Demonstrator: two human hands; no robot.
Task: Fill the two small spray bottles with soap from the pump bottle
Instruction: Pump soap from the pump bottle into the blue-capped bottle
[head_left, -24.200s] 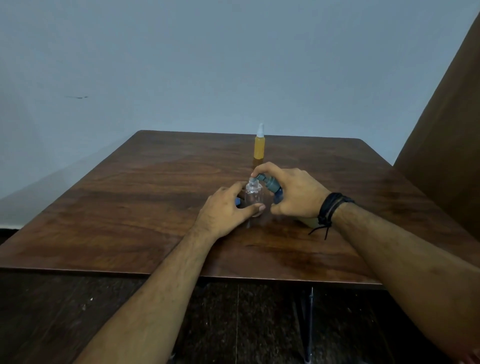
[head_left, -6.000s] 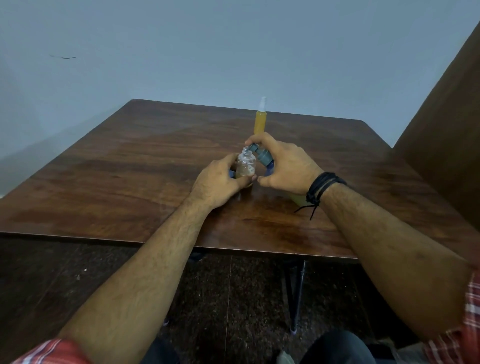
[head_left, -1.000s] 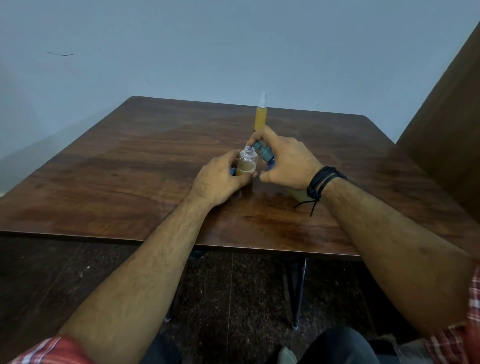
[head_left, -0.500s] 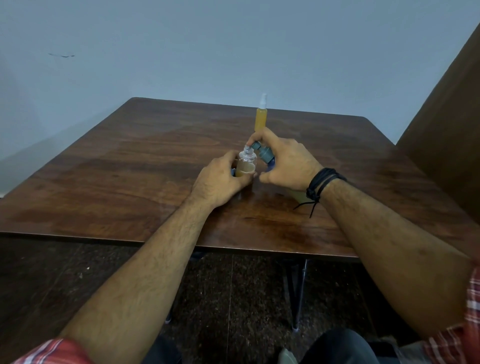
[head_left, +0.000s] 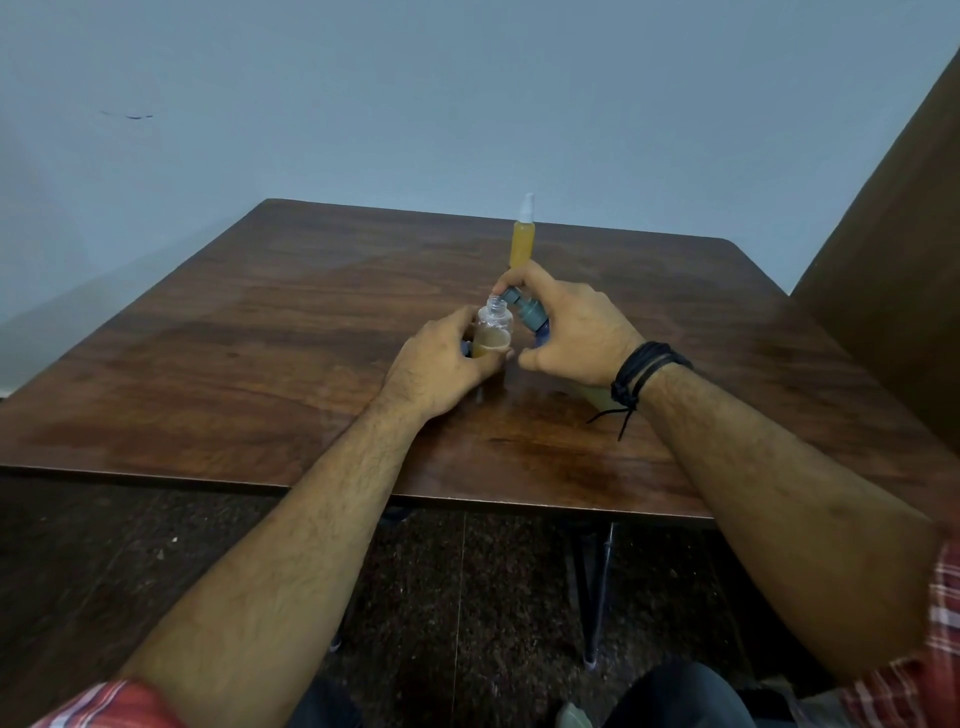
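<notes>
A small clear spray bottle (head_left: 494, 332) stands uncapped on the wooden table (head_left: 260, 332), about half full of amber soap. My left hand (head_left: 441, 364) grips its lower body. My right hand (head_left: 571, 332) is wrapped round the pump bottle (head_left: 530, 310), whose grey-blue pump head is tilted with its nozzle over the small bottle's open neck; my fingers lie on top of the pump. Most of the pump bottle's body is hidden under my hand. A second slim spray bottle (head_left: 522, 239), full of yellow soap and with its white cap on, stands farther back.
Something small and blue (head_left: 466, 349) peeks out behind my left fingers. A dark wooden panel (head_left: 893, 249) rises at the right of the table. A plain wall runs behind, and a dark speckled floor (head_left: 457, 597) lies below the near edge.
Over the earlier frames the soap in the small clear bottle has risen from almost nothing to about half. In the last second both hands have stayed put.
</notes>
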